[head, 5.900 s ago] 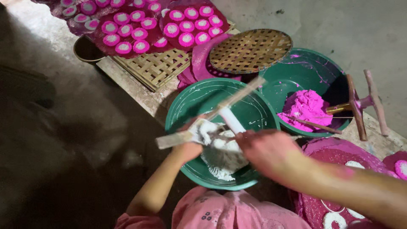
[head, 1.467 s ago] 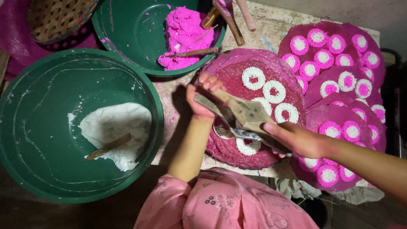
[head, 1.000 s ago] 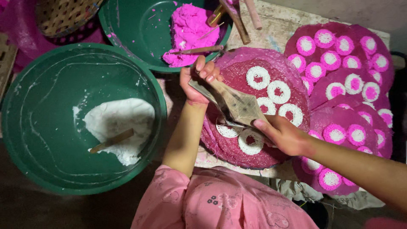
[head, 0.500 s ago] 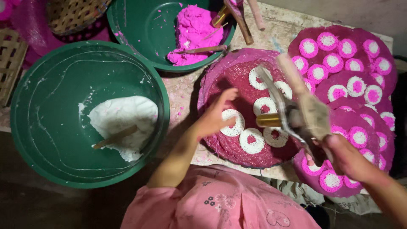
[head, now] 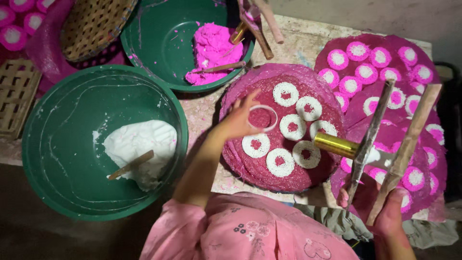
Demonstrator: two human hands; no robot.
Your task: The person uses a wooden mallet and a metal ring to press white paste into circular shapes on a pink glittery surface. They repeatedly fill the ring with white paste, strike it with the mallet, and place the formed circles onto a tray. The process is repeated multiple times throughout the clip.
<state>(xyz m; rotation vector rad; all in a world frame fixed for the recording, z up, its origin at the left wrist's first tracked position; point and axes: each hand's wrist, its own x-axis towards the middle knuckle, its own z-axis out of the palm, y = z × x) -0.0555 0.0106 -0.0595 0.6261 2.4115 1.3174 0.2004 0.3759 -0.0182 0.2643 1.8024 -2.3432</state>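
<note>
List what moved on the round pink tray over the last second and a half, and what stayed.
The right hand lifted the two-handled press off the pink tray toward the right. The left hand came down onto a small ring on the tray, where more white rings now lie. Both green basins stayed put.

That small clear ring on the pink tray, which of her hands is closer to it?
Left. The left hand holds the clear ring at its fingertips; the right hand is off beside the tray, gripping a wooden press tool.
</note>
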